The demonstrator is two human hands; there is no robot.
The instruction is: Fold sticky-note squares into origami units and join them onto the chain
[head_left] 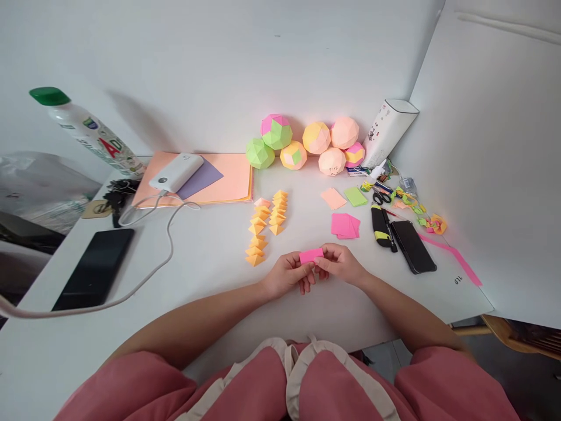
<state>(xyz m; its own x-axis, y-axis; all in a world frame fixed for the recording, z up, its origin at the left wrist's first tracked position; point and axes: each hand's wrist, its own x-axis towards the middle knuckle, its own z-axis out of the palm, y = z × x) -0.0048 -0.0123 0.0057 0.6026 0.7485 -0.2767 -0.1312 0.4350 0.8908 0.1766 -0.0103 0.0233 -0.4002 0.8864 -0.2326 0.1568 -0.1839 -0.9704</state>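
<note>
A small pink piece of paper (311, 255), folded into a narrow rectangle, is held up between both hands over the front of the table. My left hand (287, 273) pinches its left end, and my right hand (336, 261) grips the right end and lower edge. Just beyond lies a loose stack of pink paper squares (345, 225). Peach paper squares (333, 199) and green paper squares (355, 196) are behind it. To the left, folded yellow-orange paper units (258, 225) stand in two rows, with a peach one at the far end.
Several faceted paper balls (317, 138) line the back wall. On the right are a cutter (381, 226), scissors (382, 197), a phone (413, 247) and a white box (390, 133). At left are a power bank (176, 172) on peach sheets, its cable, a dark tablet (95, 269) and a spray can (94, 134).
</note>
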